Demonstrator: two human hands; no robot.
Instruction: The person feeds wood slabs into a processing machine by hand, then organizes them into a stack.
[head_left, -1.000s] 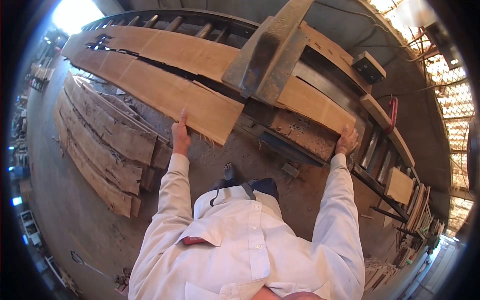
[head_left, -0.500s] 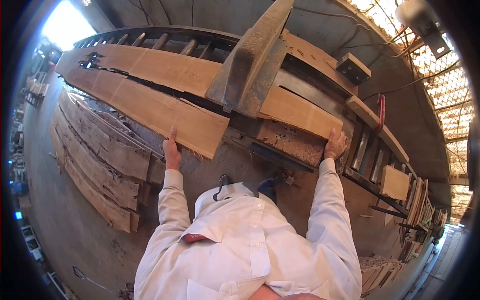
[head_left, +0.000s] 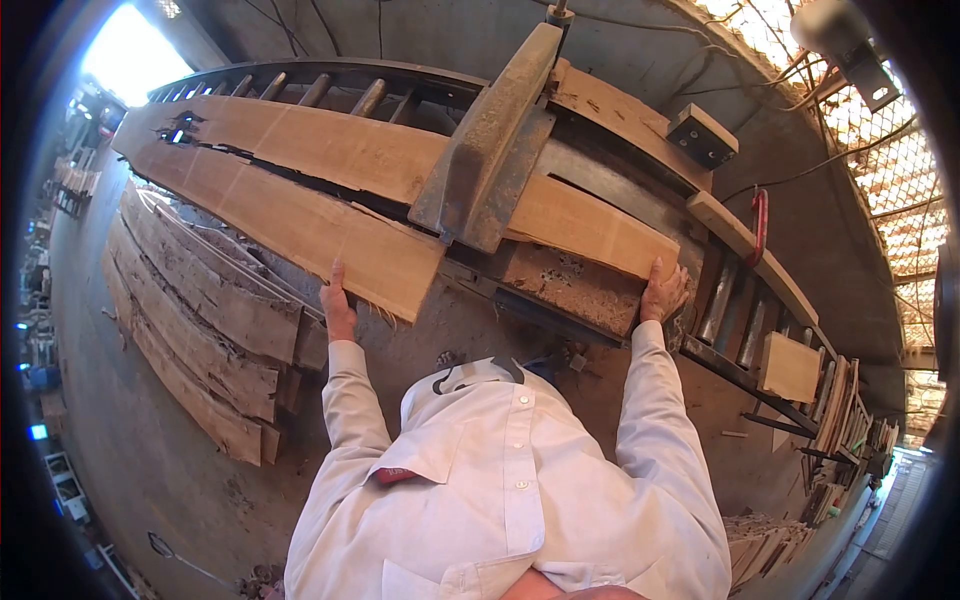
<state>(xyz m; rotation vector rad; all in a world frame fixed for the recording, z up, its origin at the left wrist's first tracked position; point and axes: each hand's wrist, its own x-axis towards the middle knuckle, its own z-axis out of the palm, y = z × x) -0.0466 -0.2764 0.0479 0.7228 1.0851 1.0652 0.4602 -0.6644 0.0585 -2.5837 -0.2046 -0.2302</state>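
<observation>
A long wooden board (head_left: 240, 190) lies across the machine, split by a dark lengthwise gap that runs from a ragged hole near its far left end. My left hand (head_left: 338, 305) grips the near strip at its lower edge, close to its splintered right end; a finger shows on top and the rest is hidden below. The far strip passes under a dusty metal housing (head_left: 485, 140) and comes out as a plank end (head_left: 595, 225) on the right. Around that end my right hand (head_left: 663, 293) is closed, at its corner. Whatever sits beneath the housing is hidden.
Metal rollers (head_left: 316, 87) line the back left, with more rollers (head_left: 752, 335) at the right. A sawdust-covered table edge (head_left: 575, 285) lies before me. A red clamp (head_left: 760, 225) holds a wooden bar. Rough slabs (head_left: 200, 330) are stacked on the floor at left.
The view has shifted slightly, and the housing appears a little lower and further left. Both hands keep their hold, and the board shows little movement against the machine.
</observation>
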